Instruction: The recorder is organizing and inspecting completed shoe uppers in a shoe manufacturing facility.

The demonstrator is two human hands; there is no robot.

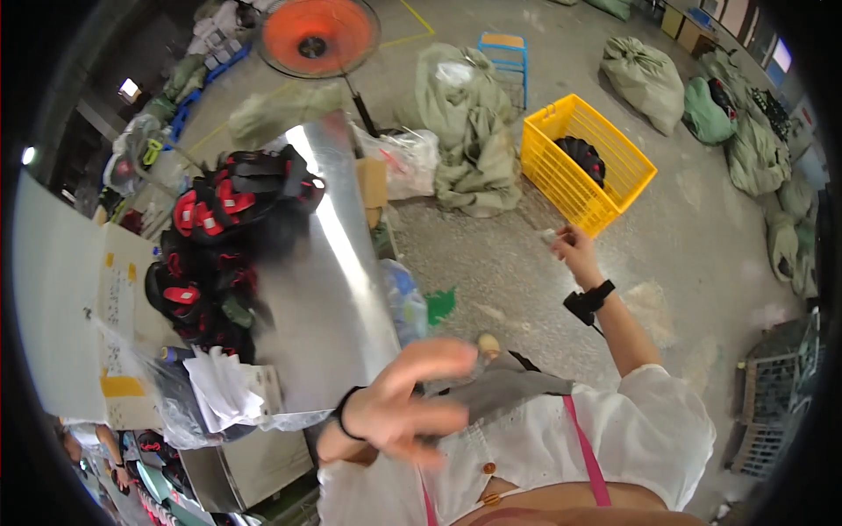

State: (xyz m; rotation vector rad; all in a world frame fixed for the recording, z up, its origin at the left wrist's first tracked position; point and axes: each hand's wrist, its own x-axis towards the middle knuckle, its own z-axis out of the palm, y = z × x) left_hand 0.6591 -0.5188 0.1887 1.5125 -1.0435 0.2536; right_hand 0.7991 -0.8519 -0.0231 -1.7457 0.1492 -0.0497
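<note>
My left hand hangs close in front of my chest, fingers spread and blurred, with nothing in it. Stretched out ahead, my right hand is closed, its fingertips pinching a small whitish scrap whose kind I cannot make out. Just past that hand stands a yellow plastic basket on the floor, with black shoes inside. Left of me, a pile of black and red shoes lies on a shiny metal table, apart from both hands.
An orange fan stands beyond the table. Large green sacks lie near the basket, and more sacks line the right side. White papers rest at the table's near corner. Another person's hand shows at lower left.
</note>
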